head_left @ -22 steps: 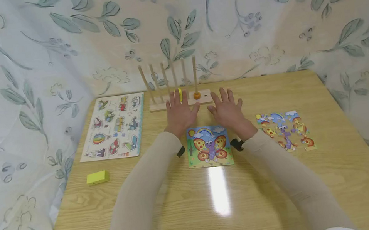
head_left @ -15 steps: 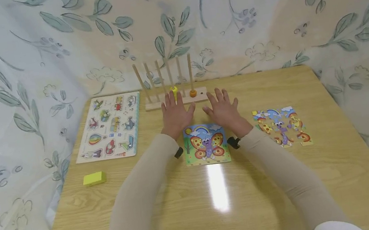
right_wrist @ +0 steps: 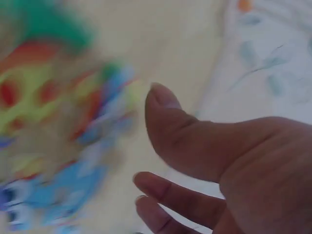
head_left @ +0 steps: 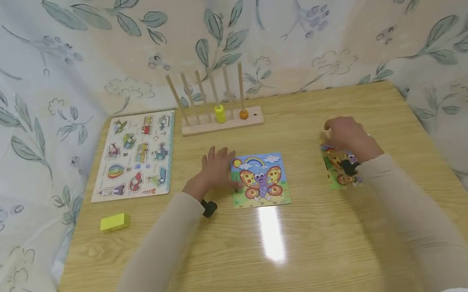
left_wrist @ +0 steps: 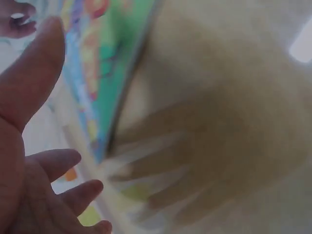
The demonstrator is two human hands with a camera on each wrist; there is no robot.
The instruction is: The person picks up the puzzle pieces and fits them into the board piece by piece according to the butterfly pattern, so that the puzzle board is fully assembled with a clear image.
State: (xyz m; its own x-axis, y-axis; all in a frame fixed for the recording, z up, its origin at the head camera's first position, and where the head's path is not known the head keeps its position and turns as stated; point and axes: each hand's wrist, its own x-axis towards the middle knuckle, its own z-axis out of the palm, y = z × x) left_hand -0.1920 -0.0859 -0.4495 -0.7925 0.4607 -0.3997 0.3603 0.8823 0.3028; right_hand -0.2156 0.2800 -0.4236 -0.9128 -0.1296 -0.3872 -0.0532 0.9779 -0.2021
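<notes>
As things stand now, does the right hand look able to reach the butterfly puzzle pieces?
Yes, most likely. The right hand is over part of the butterfly puzzle pieces in the head view, appears to hold nothing, and no other object seems to block the way.

Pale cloth point(head_left: 275, 22) with leaf-and-flower print behind and beside wood-grain table point(head_left: 320, 258); bright white reflection point(head_left: 271, 235) on top.

Two picture boards point(head_left: 259, 180), six pegs point(head_left: 241, 86), one block point(head_left: 114, 223)
</notes>
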